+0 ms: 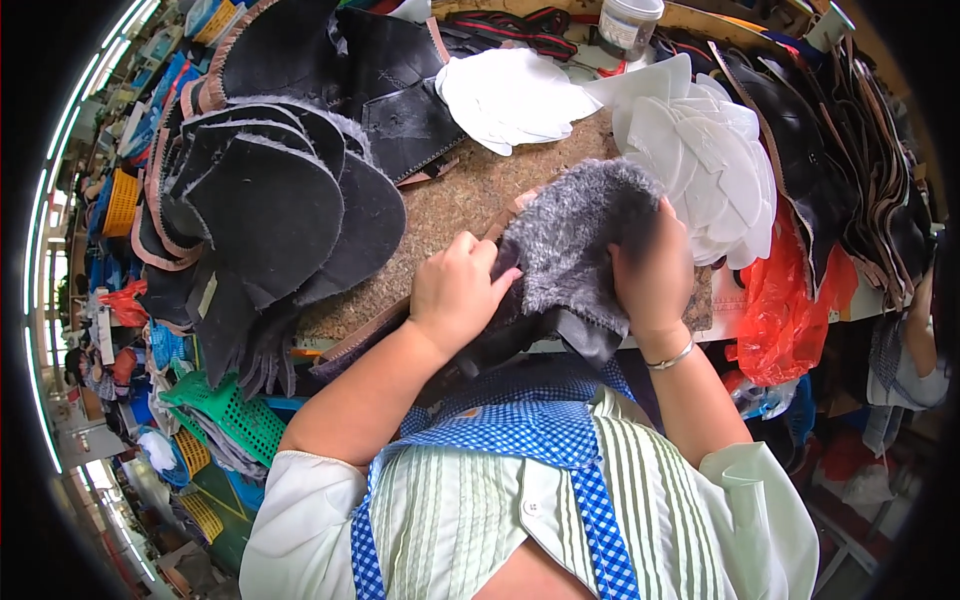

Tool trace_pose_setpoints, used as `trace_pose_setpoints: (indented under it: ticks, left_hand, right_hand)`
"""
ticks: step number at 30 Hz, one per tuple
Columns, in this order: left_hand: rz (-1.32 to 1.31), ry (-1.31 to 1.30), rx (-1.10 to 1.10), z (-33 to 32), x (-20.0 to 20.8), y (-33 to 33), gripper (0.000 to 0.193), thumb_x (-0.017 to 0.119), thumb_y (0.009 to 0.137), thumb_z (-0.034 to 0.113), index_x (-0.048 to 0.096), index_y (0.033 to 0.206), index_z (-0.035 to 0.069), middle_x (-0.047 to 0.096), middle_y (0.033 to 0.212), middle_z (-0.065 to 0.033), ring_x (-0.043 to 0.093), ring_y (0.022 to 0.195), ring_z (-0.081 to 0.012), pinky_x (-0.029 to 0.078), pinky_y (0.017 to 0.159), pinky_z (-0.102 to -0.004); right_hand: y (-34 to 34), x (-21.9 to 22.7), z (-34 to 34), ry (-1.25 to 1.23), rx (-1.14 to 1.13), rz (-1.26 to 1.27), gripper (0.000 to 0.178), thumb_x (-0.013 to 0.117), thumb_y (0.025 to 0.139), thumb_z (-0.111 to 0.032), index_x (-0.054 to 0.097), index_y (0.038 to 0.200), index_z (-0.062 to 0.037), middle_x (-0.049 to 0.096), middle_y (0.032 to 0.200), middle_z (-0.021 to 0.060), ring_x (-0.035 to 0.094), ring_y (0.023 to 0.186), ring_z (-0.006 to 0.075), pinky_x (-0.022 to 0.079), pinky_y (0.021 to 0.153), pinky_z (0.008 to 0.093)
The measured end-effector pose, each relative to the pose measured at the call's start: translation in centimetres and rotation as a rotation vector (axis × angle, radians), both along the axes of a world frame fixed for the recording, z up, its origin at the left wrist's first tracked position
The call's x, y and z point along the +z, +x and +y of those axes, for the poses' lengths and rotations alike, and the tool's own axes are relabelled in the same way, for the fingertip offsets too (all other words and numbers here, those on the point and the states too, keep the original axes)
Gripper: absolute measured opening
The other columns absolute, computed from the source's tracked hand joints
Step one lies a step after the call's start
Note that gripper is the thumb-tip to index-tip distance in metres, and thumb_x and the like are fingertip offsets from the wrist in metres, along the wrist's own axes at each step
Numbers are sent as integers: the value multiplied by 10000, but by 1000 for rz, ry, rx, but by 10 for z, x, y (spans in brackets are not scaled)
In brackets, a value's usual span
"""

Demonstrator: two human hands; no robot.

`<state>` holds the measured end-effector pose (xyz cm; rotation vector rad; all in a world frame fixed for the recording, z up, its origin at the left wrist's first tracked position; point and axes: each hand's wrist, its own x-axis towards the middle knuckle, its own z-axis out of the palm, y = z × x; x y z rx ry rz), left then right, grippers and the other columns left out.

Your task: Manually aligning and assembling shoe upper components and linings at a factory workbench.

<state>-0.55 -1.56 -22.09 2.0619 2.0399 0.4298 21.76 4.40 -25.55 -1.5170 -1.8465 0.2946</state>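
Note:
A grey fur lining piece (575,235) with a rounded top lies over a black leather piece (590,338) at the table's near edge. On its left side my left hand (458,292) is closed, with the fingers bent and the thumb pressed against the dark edge. My right hand (655,275), partly blurred, grips the right edge of the fur, its thumb on the furry face and its fingers behind. The leather under the fur is mostly hidden.
Black fur-backed pieces (275,215) are stacked at the left. White shaped sheets (515,95) and a second white pile (700,165) lie beyond my hands. A white tub (628,25) stands at the back. Black leather pieces (840,140) and a red plastic bag (785,315) are at the right.

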Motion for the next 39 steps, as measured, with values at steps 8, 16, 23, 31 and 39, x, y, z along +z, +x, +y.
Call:
trace_pose_setpoints:
  ticks: [8,16,23,31,39]
  left_hand:
    - [114,-99,40,0,-6,-6,284,633,855,305,625,891,23,576,920,-136,645,703,-328,522,677,-455]
    - [384,107,-403,-52,-14,25,472,451,874,153,506,1230,-153,468,1342,-304,418,1293,-394,349,1067,-513]
    - [258,-32,-337,-66,-6,40,754,591,765,323,424,1313,-167,358,1426,-351,333,1365,-447,324,1079,-539]
    - [362,142,-215,-72,-13,30,417,462,884,123,534,1253,-57,527,1327,-266,511,1244,-369,437,977,-504]
    - [-552,-227,-219,-52,120,-21,122,644,901,108,654,945,-5,668,738,-118,612,647,-165,494,647,-291]
  right_hand:
    - [12,7,21,-5,644,-525,518,493,928,-224,455,1377,34,355,1517,172,290,1429,333,227,1158,465]
    - [-41,2,47,35,577,-520,1054,549,774,-741,329,1459,29,245,1540,259,177,1462,367,133,1179,477]
    - [-78,-11,49,3,314,-422,814,507,912,-550,326,1461,24,272,1539,234,186,1463,349,138,1186,465]
    - [41,17,-27,-22,441,-524,874,539,885,-579,319,1463,40,288,1553,179,209,1472,265,139,1189,397]
    - [100,74,-24,-425,744,947,1045,778,703,-551,336,1465,10,440,1449,155,433,1330,248,361,1061,360]
